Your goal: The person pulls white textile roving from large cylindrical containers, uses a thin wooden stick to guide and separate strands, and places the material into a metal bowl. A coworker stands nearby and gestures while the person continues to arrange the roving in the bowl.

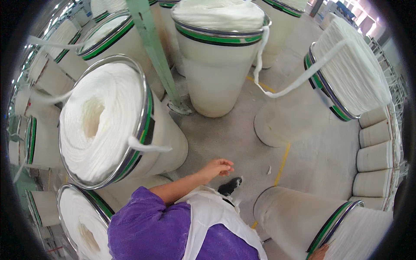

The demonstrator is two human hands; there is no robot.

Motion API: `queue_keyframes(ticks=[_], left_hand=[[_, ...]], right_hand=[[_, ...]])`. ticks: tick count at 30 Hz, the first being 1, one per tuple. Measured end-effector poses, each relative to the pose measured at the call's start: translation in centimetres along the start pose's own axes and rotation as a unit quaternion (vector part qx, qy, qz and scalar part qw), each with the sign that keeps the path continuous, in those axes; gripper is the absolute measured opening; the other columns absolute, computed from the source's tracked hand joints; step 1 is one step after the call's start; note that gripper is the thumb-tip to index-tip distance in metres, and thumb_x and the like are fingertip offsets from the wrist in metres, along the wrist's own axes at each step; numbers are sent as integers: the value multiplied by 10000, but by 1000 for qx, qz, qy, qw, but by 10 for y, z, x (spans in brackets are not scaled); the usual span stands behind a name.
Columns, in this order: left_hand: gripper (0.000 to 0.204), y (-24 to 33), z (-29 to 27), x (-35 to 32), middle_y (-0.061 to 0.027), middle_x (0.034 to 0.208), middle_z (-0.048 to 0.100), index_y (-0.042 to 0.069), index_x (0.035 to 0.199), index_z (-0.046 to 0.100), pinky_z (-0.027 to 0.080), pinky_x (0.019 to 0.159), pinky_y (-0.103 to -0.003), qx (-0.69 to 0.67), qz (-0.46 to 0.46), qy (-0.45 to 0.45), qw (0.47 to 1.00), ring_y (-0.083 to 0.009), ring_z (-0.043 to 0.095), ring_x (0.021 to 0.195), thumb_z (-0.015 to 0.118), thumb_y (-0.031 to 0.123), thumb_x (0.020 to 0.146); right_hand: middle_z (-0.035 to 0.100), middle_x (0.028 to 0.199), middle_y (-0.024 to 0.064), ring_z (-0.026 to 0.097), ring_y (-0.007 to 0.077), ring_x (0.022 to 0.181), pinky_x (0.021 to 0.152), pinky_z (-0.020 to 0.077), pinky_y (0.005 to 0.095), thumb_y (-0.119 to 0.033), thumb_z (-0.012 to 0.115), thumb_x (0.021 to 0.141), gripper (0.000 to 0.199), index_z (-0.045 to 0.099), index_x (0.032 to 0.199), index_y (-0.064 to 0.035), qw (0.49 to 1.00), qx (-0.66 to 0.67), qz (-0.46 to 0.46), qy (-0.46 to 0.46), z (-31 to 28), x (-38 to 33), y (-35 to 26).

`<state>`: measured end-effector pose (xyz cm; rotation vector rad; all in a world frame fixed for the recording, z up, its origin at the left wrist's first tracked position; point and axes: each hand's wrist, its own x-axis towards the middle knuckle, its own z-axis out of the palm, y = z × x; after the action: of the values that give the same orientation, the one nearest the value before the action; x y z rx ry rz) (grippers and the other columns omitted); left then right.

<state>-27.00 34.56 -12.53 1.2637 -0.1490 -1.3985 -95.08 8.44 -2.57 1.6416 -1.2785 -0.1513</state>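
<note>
My left hand [216, 168] hangs in front of my apron, above the floor, with loosely bent fingers and nothing visible in it. At the lower right edge my right hand [319, 252] is at the rim of a tall white sliver can [299, 212], its fingers partly cut off by the picture's edge. White cotton sliver [362, 234] rises above that can's rim. Nearest on the left stands another sliver can [162, 138], its coiled sliver [119, 95] having a hole in the middle and a loose end [149, 147] over the rim.
Another full can [216, 65] stands ahead, beside a green post [156, 52]. A sliver strand [294, 84] sags from it to the can [286, 117] at right. More cans [372, 158] line the right side. Yellow lines [284, 164] mark the grey floor.
</note>
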Motion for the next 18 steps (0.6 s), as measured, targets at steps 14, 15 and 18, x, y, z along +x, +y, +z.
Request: queue_keyframes(ticks=[14, 15, 18], left_hand=[[291, -60, 34, -111, -106, 1121, 642, 16, 1212, 542, 482, 910, -316, 20, 179, 101, 978, -177, 607, 1010, 553, 137, 947], [290, -69, 47, -113, -105, 1122, 642, 17, 1212, 542, 482, 912, -320, 33, 173, 89, 980, -177, 606, 1018, 554, 136, 948], [292, -95, 93, -117, -103, 1131, 638, 21, 1220, 540, 476, 922, -328, 61, 184, 18, 981, -181, 602, 1044, 550, 144, 954]], right_hand=[[625, 960, 239, 583, 433, 850, 728, 451, 465, -197, 428, 987, 243, 562, 1028, 2, 837, 519, 33, -170, -230, 48, -74], [619, 1016, 244, 584, 426, 878, 755, 450, 465, -177, 436, 978, 270, 564, 1107, 22, 804, 582, -30, -119, -242, 46, -76], [597, 1106, 280, 573, 435, 983, 849, 444, 461, -197, 447, 972, 387, 504, 1261, 54, 798, 585, -25, -146, -276, 48, -92]])
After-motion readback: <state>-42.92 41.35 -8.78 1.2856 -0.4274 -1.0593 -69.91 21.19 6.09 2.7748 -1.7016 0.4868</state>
